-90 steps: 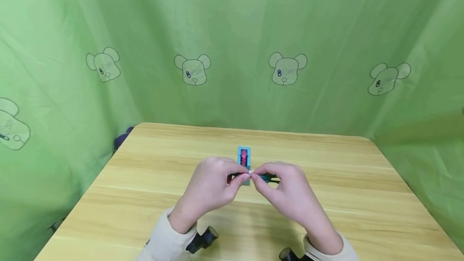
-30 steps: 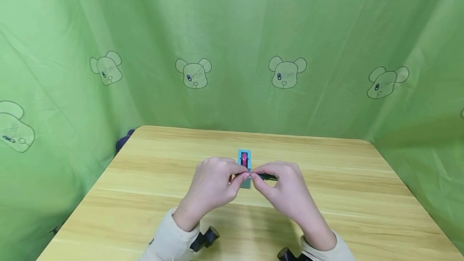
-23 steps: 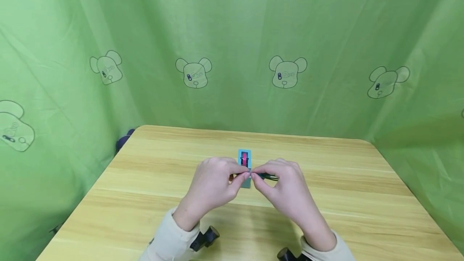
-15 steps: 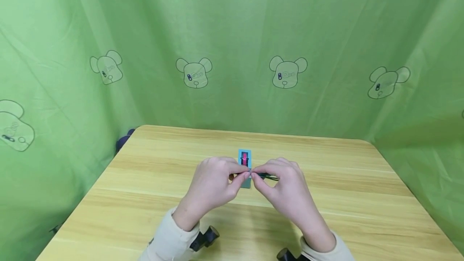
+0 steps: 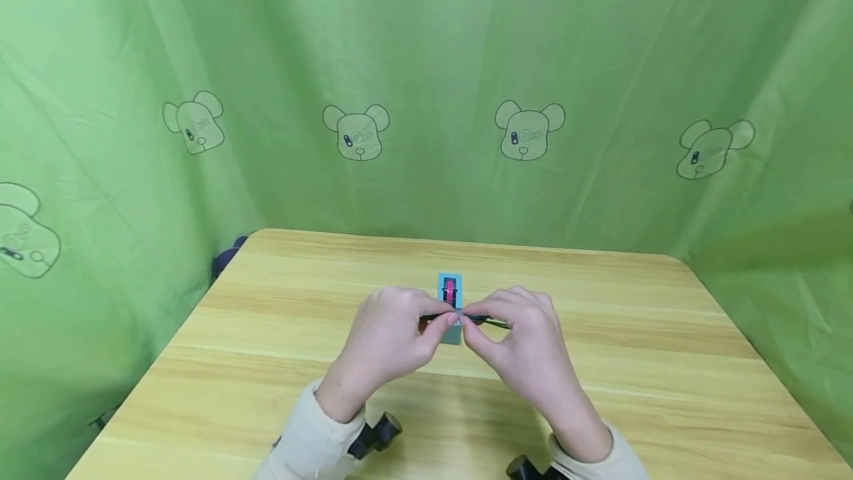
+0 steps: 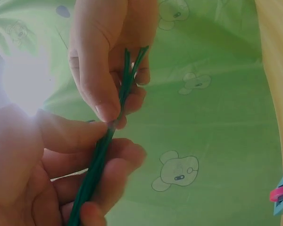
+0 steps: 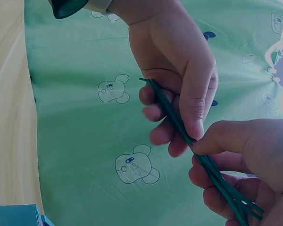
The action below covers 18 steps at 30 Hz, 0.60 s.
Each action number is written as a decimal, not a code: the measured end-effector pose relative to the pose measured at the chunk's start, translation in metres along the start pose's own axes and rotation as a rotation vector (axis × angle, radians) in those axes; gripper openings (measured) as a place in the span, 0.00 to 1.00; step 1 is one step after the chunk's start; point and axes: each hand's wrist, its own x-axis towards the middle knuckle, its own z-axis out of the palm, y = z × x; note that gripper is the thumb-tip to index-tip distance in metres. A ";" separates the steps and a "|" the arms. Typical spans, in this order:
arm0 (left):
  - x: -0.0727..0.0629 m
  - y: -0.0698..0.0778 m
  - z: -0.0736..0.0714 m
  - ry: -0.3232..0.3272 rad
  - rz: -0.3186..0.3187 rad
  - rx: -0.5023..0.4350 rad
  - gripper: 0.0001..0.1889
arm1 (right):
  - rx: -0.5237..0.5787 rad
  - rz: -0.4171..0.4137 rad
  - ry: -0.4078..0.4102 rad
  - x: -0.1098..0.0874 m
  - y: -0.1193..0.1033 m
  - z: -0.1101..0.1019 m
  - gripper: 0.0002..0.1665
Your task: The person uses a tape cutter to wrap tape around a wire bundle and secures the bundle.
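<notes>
A bundle of thin green strands [image 6: 92, 174] runs through both hands, held above the table. My left hand [image 5: 389, 332] pinches it near the middle between thumb and index finger. Right beside that pinch, my right hand [image 5: 529, 335] grips the same bundle with thumb and fingertips. In the left wrist view, a small clear shiny patch [image 6: 112, 126] shows on the strands between the two thumbs. The strand ends [image 7: 257, 212] fan apart in the right wrist view. Just beyond the hands stands a small blue tape dispenser [image 5: 449, 291] with a pink hub, its near part overlapped by the fingertips.
The light wooden table [image 5: 280, 302] spreads around the hands. A green curtain [image 5: 426, 35] with bear-head drawings hangs behind and at both sides. Past the table's left edge is a dark purple object [image 5: 226, 258]. Black wrist mounts [image 5: 376, 435] sit at the sleeves.
Both hands stay almost in place, still pinching the bundle. The strands have turned slightly in the fingers, and the whitish bit seen at the fingertips three seconds ago is now mostly covered.
</notes>
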 end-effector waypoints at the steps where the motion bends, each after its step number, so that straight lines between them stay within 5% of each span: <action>1: 0.000 0.000 0.000 -0.005 -0.005 0.001 0.06 | 0.002 -0.001 0.003 0.000 0.000 0.000 0.02; 18: 0.000 0.000 0.002 0.051 0.020 0.018 0.04 | 0.051 0.073 -0.014 0.002 -0.002 0.000 0.07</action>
